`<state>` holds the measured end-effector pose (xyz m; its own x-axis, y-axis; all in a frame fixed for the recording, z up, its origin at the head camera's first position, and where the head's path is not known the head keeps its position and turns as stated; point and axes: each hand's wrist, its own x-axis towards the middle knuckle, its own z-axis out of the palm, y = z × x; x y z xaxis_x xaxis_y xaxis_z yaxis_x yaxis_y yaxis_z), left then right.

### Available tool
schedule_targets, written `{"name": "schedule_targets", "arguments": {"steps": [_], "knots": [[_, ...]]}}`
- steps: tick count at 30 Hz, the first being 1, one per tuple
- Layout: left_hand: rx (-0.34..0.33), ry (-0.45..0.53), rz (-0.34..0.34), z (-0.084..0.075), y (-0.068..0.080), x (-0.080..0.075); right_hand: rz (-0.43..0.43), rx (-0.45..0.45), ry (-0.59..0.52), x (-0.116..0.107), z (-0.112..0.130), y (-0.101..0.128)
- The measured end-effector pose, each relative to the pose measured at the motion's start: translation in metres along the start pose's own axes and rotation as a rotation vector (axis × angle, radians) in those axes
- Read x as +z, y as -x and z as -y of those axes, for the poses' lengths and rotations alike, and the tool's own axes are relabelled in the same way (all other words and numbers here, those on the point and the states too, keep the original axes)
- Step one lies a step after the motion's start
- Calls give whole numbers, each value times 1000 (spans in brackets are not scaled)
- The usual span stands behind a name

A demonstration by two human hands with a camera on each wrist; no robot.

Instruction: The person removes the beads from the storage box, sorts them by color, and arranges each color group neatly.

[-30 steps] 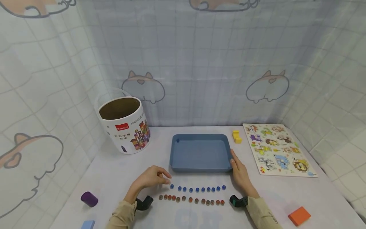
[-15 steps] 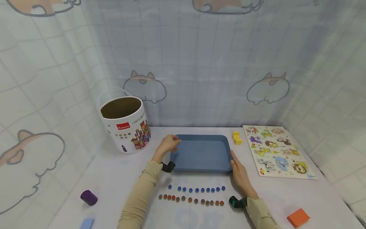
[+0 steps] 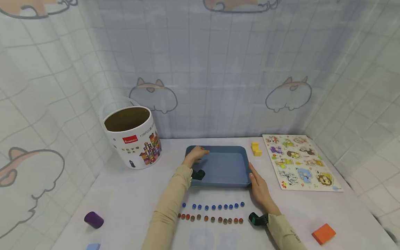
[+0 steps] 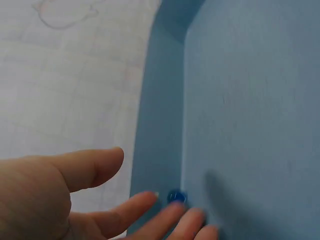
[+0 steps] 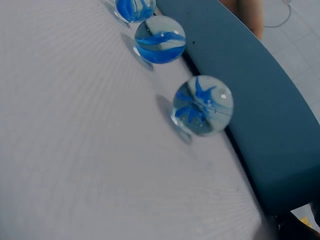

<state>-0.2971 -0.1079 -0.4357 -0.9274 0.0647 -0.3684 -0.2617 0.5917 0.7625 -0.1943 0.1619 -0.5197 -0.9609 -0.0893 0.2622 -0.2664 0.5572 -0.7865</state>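
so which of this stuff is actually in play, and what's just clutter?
In play:
- blue tray, left hand reaching into its far-left corner, right hand against its near-right corner
- blue marble in the tray, at the left fingertips
- row of blue marbles
- row of reddish marbles

Lying about:
- cardboard tub
- animal puzzle
- yellow block
- orange block
- purple cylinder

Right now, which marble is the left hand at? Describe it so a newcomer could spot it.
Find the blue tray at mid-table. In its far left corner, at the left hand's fingertips, lies one blue marble. Unlike the marble rows on the table in front of the tray, it lies alone inside it.
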Motion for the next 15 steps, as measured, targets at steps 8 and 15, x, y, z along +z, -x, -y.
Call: {"name": "schedule_targets", "arguments": {"steps": [8,15], "knots": [[17,55,126,-8,-4,17,10,7,-1,-3,-2,-3],[53,80,181,-24,-12,36,23,62,-17,-4,-2,-4]]}}
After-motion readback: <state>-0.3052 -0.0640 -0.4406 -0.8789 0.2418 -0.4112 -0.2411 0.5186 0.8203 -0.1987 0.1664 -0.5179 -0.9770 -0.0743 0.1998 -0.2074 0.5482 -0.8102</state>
